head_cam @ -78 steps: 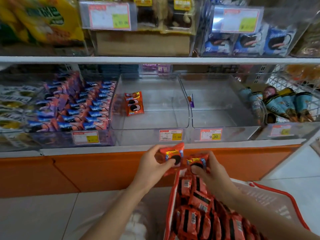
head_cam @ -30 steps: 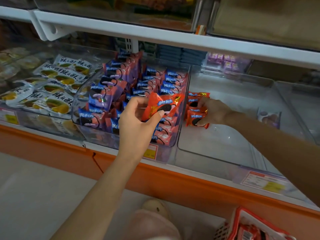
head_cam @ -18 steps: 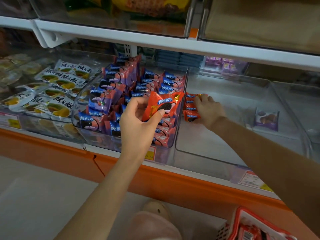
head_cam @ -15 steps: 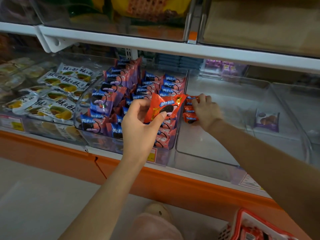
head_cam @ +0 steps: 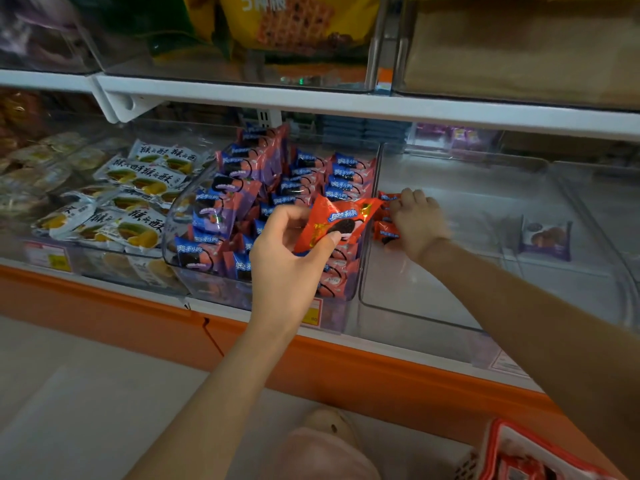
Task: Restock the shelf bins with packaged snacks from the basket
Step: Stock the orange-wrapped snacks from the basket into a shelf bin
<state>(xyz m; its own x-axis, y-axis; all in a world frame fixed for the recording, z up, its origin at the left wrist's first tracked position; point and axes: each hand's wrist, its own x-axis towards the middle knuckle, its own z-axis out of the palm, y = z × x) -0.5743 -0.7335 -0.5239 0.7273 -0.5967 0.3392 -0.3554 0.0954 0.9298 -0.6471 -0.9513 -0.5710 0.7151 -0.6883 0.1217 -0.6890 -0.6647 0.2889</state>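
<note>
Restocking at a shop shelf. The left grip (head_cam: 287, 258) pinches one orange snack packet (head_cam: 341, 223) between thumb and fingertips, closed on its lower left part. The packet hangs just up and right of that grip, in front of a full bin of blue and pink packets (head_cam: 277, 188), and is not yet inside the clear bin (head_cam: 485, 306).

The right grip (head_cam: 417, 223) sits just past the packet's far end, fingers curled over a small stack of orange packets (head_cam: 385, 232) that stands against the clear bin's left wall.

The held packet's long axis slants from lower left to upper right. Its printed face is toward the camera and its upper end points at the stack.

The step likely goes best if the packet is carried over the dividing wall, turned to match the stack, and slid in beside the right grip while that grip steadies the row, so nothing topples.

The basket (head_cam: 512, 459) lies low, beneath the right forearm.
</note>
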